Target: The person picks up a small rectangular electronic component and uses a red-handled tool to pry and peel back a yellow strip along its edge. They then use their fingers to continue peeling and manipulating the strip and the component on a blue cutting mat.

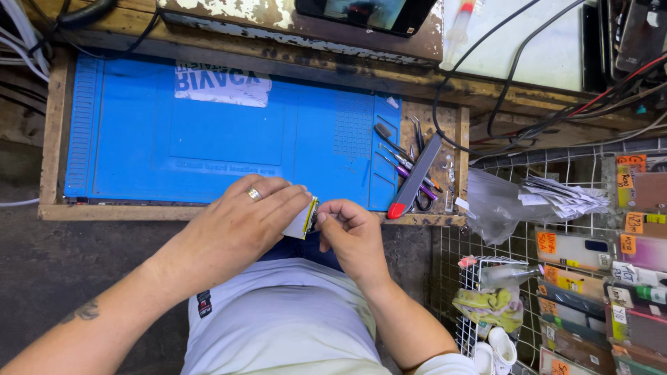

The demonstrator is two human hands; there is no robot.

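We've got a small flat pack (304, 219), silver with a yellow strip on one edge, held at the near edge of the blue mat (208, 139), just above our lap. Left hand (243, 215) lies over it, fingers flat and close together, pinning it from the top; ring on one finger. Right hand (347, 226) is curled in narrow, fingertips pinched at the pack's right end where the yellow strip and some small tab sit. Can't tell exactly what the fingertips grip, too small.

Handling, our judgement: light, thin, fairly stiff but bendable, looks like a wrapped cell or small module. Foil face likely slick. Treat as fragile: no bending, no puncture, no sharp tools on the flat face. Best hold is by the long edges or flat between fingers and thumb, not by the tab end.

Surface: the mat is soft and grippy-looking, with a torn white label (222, 85) near the top, set in a worn wooden tray (52, 139). The tray's right pocket holds tweezers (417, 132), small screwdrivers (396, 163) and a grey tool with a red tip (413, 179).

Room: cramped bench. Black cables (486, 76) trail at upper right, a clear plastic bag (497, 201) and paper slips (563, 196) beside the tray, a wire rack (597, 264) of packaged goods at right.
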